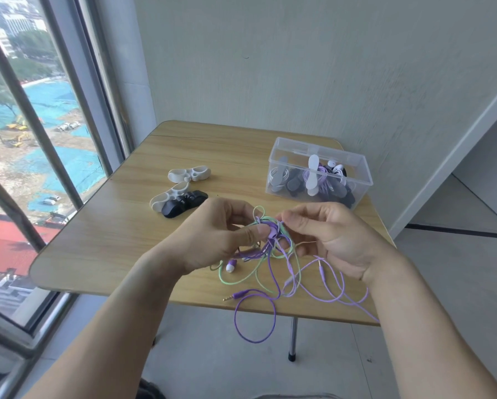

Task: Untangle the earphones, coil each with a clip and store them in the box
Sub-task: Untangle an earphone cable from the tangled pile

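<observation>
Knots may tighten if the left hand (221, 237) and right hand (322, 234), both pinching the earphone tangle (270, 240) near the box (319, 174), pull hard; loops could snag.

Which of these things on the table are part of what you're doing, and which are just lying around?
Part of the job:
tangled earphones, held by left hand and right hand
spare clips
clear box with coiled earphones inside

Just there:
table
window
</observation>
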### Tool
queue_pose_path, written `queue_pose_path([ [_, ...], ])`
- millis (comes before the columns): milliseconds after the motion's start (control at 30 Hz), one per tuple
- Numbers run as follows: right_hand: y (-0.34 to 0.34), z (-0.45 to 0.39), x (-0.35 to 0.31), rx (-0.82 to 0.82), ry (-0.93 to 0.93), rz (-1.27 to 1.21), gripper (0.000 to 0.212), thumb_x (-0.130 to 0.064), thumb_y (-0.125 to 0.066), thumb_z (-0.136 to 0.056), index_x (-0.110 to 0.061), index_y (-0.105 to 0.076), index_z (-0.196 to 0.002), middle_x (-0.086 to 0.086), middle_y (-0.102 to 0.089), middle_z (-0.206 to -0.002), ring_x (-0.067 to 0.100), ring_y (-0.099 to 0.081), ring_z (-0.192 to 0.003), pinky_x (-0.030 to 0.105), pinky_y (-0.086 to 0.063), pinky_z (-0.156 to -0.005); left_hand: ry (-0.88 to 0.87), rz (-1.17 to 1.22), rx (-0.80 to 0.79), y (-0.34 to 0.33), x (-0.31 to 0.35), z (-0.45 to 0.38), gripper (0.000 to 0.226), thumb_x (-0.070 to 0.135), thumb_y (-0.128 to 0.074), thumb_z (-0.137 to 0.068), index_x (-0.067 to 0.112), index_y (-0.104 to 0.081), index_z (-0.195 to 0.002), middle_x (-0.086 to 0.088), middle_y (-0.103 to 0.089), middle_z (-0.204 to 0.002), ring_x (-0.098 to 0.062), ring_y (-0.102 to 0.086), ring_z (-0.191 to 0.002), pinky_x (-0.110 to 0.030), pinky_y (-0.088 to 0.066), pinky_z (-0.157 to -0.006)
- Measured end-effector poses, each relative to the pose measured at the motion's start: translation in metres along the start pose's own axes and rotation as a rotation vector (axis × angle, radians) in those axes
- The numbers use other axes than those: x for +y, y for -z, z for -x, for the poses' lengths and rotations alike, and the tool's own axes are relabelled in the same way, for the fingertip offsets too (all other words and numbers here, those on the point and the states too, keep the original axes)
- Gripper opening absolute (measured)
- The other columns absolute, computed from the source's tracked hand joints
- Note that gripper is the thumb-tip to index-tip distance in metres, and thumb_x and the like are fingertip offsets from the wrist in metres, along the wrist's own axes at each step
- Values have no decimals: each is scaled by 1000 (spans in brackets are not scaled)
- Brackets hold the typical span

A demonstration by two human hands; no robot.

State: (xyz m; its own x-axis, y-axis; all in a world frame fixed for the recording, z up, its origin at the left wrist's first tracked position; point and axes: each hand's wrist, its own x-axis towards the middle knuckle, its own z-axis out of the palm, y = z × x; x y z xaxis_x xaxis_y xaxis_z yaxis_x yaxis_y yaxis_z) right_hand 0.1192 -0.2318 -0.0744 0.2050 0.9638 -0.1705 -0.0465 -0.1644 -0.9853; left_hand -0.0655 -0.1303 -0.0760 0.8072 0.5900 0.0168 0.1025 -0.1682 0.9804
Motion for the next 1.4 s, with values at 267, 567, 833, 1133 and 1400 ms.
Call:
queue_pose_path([
  [267, -11, -6, 5, 183, -94, -1, 26, -9, -70, -89, 14, -67, -101, 13, -69, -72, 17, -58, -53, 20, -47, -43, -153, -247, 150, -10, -16, -6, 10, 11, -62, -96, 15, -61, -87, 0, -69, -82, -14, -55, -49, -36, -47, -47],
  [567, -25, -17, 22, 502, 42, 429, 25, -35, -66, -94, -12, -66, -84, 3, -74, -67, 26, -71, -61, 39, -54, -63, -207, -262, 186, -18, -18, -9, 11, 13, -66, -93, 19, -60, -85, -6, -62, -79, -31, -57, -53, -48, -52, -58],
  [833, -19, -14, 15, 454, -4, 90, 11, -15, -61, -99, -6, -65, -95, 4, -75, -79, 14, -67, -60, 29, -48, -52, -76, -158, 414, -13, -15, -13, 11, 16, -69, -93, 15, -59, -86, -5, -72, -78, -7, -60, -45, -18, -44, -43],
  [1133, -15, -6, 3, 357, -38, 351, 70, -72, -62, -71, -20, -60, -118, -5, -71, -103, 7, -68, -78, 24, -50, -74, -29, -82, 543, -7, -11, -11, 18, 23, -70, -93, 14, -56, -85, -6, -74, -77, -6, -56, -37, -16, -41, -39],
  [1400, -18, -10, 9, 375, 329, 730, 18, -40, -78, -81, -26, -70, -74, -13, -67, -72, 5, -54, -67, 24, -44, -65, -61, -41, 586, -9, -8, -11, 17, 21, -77, -87, 10, -65, -85, -8, -73, -74, -7, -69, -58, -14, -50, -49],
])
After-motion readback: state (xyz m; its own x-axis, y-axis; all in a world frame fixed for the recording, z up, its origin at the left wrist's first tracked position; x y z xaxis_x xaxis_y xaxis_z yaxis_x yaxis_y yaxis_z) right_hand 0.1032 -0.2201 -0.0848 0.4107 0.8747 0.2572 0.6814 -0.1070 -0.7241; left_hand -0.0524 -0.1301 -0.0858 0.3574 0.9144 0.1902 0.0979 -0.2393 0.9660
